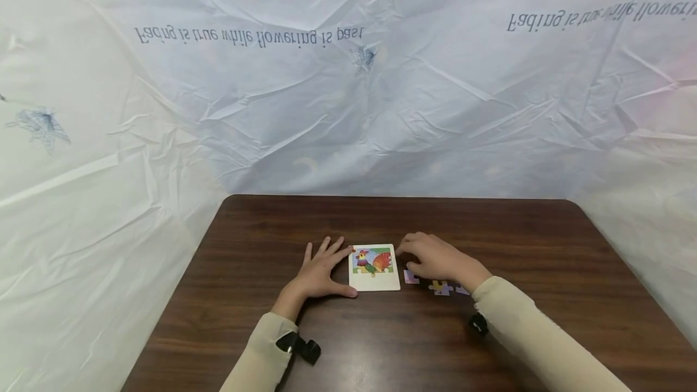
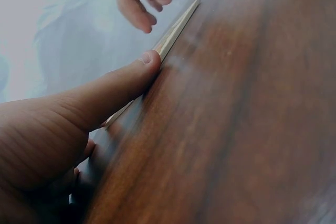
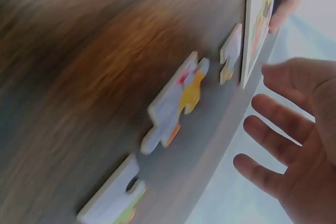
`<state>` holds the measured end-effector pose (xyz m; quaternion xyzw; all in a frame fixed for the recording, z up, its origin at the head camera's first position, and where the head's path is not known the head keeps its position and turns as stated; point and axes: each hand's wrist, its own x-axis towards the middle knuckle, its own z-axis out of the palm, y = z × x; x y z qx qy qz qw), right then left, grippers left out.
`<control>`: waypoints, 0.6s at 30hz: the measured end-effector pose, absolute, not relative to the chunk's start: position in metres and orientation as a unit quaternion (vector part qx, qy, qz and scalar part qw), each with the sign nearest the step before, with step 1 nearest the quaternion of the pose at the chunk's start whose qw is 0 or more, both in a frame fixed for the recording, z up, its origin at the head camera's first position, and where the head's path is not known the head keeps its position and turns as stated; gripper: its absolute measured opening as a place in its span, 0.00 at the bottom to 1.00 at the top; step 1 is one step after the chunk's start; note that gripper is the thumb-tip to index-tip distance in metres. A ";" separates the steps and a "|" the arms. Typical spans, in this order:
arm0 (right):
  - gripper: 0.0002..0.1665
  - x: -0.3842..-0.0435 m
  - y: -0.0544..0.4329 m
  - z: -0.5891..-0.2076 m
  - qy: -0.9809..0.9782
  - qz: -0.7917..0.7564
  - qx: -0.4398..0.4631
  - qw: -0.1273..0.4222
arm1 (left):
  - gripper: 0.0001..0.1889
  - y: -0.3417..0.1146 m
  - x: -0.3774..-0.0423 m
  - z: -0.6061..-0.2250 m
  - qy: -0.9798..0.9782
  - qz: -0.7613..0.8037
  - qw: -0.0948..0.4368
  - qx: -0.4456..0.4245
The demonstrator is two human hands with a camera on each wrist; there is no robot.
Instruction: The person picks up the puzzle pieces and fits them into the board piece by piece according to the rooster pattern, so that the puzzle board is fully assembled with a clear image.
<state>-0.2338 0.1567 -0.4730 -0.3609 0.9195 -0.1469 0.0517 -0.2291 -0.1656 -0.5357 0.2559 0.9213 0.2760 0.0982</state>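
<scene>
A white-framed jigsaw board (image 1: 374, 284) with a colourful rooster picture lies flat on the table. My left hand (image 1: 317, 274) is spread along its left side, the thumb (image 2: 149, 62) touching the near left corner and the index finger reaching the far left corner. Just off the board's right edge hovers my right hand (image 1: 438, 258), its fingers loosely bent and nothing visible between them in the right wrist view. Below that hand lie a pinkish-purple puzzle piece (image 1: 411, 277), a purple and yellow piece (image 3: 170, 103) and another light piece (image 3: 113, 192), partly covered by the forearm in the head view.
The dark brown wooden table (image 1: 381, 343) has rounded far corners. Behind and beside it hangs a creased pale sheet (image 1: 348, 120) with printed lettering. Black straps with small devices (image 1: 305, 348) sit on both wrists over light sleeves.
</scene>
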 end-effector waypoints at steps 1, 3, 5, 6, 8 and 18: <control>0.17 -0.233 0.159 -0.473 0.920 -0.145 -0.359 0.058 | 0.55 -0.166 -0.229 -0.536 0.921 0.275 0.098 0.256; 0.19 -0.229 0.163 -0.473 0.921 -0.145 -0.353 0.071 | 0.55 -0.165 -0.228 -0.536 0.922 0.274 0.098 0.256; 0.20 -0.226 0.166 -0.473 0.921 -0.150 -0.350 0.084 | 0.56 -0.166 -0.227 -0.536 0.922 0.274 0.098 0.256; 0.20 -0.225 0.167 -0.473 0.921 -0.152 -0.348 0.088 | 0.56 -0.165 -0.227 -0.537 0.922 0.275 0.097 0.256; 0.21 -0.222 0.169 -0.474 0.920 -0.151 -0.349 0.093 | 0.56 -0.165 -0.226 -0.537 0.921 0.278 0.095 0.257; 0.13 -0.216 0.173 -0.485 0.908 -0.140 -0.389 0.065 | 0.56 -0.163 -0.223 -0.538 0.921 0.279 0.091 0.257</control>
